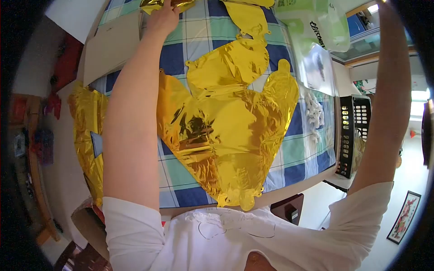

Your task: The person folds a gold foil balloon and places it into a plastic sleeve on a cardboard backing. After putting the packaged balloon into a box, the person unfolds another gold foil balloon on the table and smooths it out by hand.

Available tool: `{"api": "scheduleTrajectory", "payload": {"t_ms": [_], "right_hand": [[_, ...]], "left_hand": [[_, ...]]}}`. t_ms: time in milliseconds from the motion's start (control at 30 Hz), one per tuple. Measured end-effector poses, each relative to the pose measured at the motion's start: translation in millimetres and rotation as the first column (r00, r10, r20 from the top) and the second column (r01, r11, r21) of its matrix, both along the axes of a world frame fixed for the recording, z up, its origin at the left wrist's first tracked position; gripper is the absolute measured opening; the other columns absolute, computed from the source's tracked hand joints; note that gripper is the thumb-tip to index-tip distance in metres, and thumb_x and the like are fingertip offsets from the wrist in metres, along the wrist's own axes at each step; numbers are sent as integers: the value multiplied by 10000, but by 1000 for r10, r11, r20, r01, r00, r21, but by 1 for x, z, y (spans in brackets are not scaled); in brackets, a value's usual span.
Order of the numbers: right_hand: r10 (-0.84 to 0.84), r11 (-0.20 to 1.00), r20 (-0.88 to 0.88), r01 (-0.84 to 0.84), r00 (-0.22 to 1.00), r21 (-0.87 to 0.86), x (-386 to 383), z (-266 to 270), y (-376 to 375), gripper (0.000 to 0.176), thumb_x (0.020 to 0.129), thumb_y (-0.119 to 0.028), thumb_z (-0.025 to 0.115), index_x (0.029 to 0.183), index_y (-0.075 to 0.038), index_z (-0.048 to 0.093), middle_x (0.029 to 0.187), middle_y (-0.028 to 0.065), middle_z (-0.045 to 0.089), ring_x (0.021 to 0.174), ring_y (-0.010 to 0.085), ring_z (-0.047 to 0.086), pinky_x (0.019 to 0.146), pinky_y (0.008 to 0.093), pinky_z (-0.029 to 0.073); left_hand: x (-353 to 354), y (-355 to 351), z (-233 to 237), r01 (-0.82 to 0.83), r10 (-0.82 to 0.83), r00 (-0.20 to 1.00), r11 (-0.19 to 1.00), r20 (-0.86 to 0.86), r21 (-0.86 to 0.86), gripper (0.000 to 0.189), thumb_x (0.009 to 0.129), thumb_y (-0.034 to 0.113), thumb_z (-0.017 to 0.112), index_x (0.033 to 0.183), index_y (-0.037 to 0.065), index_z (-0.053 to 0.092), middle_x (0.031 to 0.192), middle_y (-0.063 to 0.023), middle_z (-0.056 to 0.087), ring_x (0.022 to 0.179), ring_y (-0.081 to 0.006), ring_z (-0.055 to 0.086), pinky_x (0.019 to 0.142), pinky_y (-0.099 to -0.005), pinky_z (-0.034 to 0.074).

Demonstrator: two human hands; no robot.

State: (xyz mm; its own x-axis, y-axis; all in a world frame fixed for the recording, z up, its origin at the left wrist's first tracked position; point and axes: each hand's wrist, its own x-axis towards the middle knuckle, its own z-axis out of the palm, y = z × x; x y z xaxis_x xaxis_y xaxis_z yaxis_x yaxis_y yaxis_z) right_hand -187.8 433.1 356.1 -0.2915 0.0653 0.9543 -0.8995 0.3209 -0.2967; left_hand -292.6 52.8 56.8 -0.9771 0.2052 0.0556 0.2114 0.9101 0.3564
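My left hand [162, 19] reaches to the top edge of the view, its fingers closed at a gold foil balloon [182, 6]. The fingertips are partly cut off by the frame. A large flat gold foil balloon [230, 122] lies uninflated across the checked tablecloth [174, 56], creased and shiny, its rounded lower end near my shirt. Above it, another gold foil section [246, 19] runs to the top edge. My right arm is raised along the right side, with the hand beyond the frame.
Gold foil [88, 140] hangs at the table's left edge, near a cardboard sheet [113, 43]. On the right lie a green-and-white bag [312, 22], clear plastic packaging [317, 67] and crumpled white material [314, 110]. A black basket [347, 135] stands beside the table.
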Motion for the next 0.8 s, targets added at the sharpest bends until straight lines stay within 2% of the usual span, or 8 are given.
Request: {"api": "scheduleTrajectory", "payload": {"t_ms": [267, 333, 367, 400, 467, 633, 700, 800], "right_hand": [[-259, 964, -84, 262, 962, 33, 80, 27, 0, 211, 904, -70, 601, 1060, 70, 627, 978, 141, 676, 855, 182, 658, 740, 255, 545], [-635, 728, 45, 617, 771, -299, 83, 37, -14, 215, 902, -97, 608, 1054, 51, 638, 953, 121, 677, 845, 158, 646, 740, 244, 521], [-660, 727, 121, 670, 742, -150, 81, 46, -1, 164, 840, -1, 532, 942, 72, 638, 983, 247, 613, 801, 397, 609, 689, 549, 588], [-976, 216, 101, 846, 191, 488, 88, 53, 8, 428, 860, -530, 579, 1134, -202, 605, 1151, -63, 595, 1090, 134, 515, 970, 421, 332], [-784, 412, -307, 822, 540, 394, 91, 44, -7, 381, 847, -227, 617, 640, 91, 585, 576, 157, 555, 475, 210, 475, 441, 383, 394], [-671, 507, -99, 552, 735, 662, 138, 51, -76, 176, 893, -155, 637, 992, -16, 676, 884, 24, 661, 841, 106, 611, 781, 251, 470], [-589, 607, 43, 406, 807, 684, 145, 53, -100, 174, 903, -178, 634, 976, -27, 680, 868, 0, 650, 838, 83, 589, 781, 244, 455], [-580, 629, 47, 411, 813, 660, 149, 55, -125, 160, 909, -167, 626, 971, -30, 682, 856, -13, 649, 815, 65, 580, 760, 223, 447]], "left_hand": [[-42, -12, -68, 104, -137, 952, 986, -274, -131, 646, 963, 427, 439, 1511, 194, 186, 1234, -204, 595, 1147, -395, 561, 936, -512, 470], [-40, -14, -68, 139, -178, 948, 977, -266, -159, 640, 952, 430, 454, 1506, 214, 218, 1302, -168, 558, 1201, -372, 529, 972, -495, 452], [-42, -17, -70, 174, -210, 955, 968, -211, -180, 660, 946, 436, 470, 1511, 220, 208, 1343, -157, 528, 1225, -365, 511, 983, -492, 444], [-40, -17, -65, 208, -241, 957, 958, -158, -199, 680, 940, 441, 486, 1516, 225, 198, 1385, -146, 498, 1249, -358, 494, 994, -488, 437], [-21, -15, -56, 110, -230, 898, 943, -376, -314, 704, 924, 450, 518, 1514, 229, 204, 1423, -157, 451, 1272, -358, 471, 1008, -504, 419], [20, 2, 3, 317, -240, 707, 948, -666, -5, 650, 860, 425, 659, 1413, 160, 444, 1284, -149, 580, 1160, -269, 576, 953, -403, 464], [48, 10, 53, 513, -345, 828, 784, -442, 349, 676, 829, 479, 687, 1389, 170, 468, 1289, -138, 574, 1205, -271, 546, 998, -360, 434], [111, 28, 137, 537, -738, 588, 49, -332, 842, 744, 903, 284, 671, 1468, -3, 280, 1409, -164, 452, 1257, -247, 476, 1004, -365, 412]]}}
